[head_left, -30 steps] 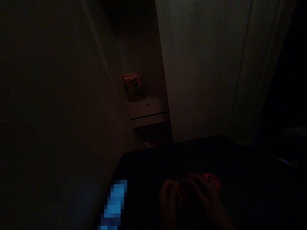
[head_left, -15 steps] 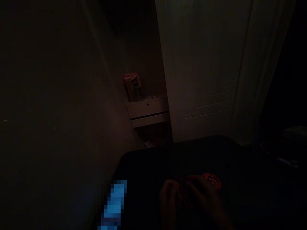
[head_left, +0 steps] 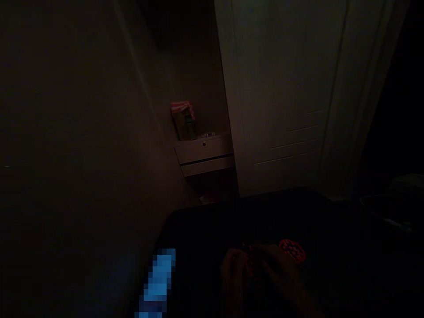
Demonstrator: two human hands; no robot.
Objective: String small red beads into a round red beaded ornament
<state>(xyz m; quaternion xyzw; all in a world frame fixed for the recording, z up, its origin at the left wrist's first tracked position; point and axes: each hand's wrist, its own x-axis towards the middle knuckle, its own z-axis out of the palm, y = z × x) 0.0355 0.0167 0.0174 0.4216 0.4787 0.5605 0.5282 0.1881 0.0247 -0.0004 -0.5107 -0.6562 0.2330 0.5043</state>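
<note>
Very little light falls on the scene. My left hand [head_left: 232, 269] has its fingers curled at the left edge of a dark piece with red specks [head_left: 251, 261], pinching it. From the right, my right hand [head_left: 280, 267] reaches to the same piece, its fingers bent and close together against it. What kind of thing it is, I cannot make out. Just beyond my right hand a flat rounded piece [head_left: 292, 251] with a red rim and red-and-dark pattern lies on the dark surface [head_left: 205, 234].
A blurred-out bright blue patch [head_left: 159, 282] is at lower left. Beyond the dark surface stand a drawer unit [head_left: 205, 152] with a box under a red-striped cloth [head_left: 181, 107] on top, and a tall pale door panel [head_left: 278, 88]. A wall [head_left: 73, 132] runs along the left.
My right hand has shifted slightly, and more of the rounded red piece's left side shows. My left hand stays in nearly the same place. The light on the hands is dimmer.
</note>
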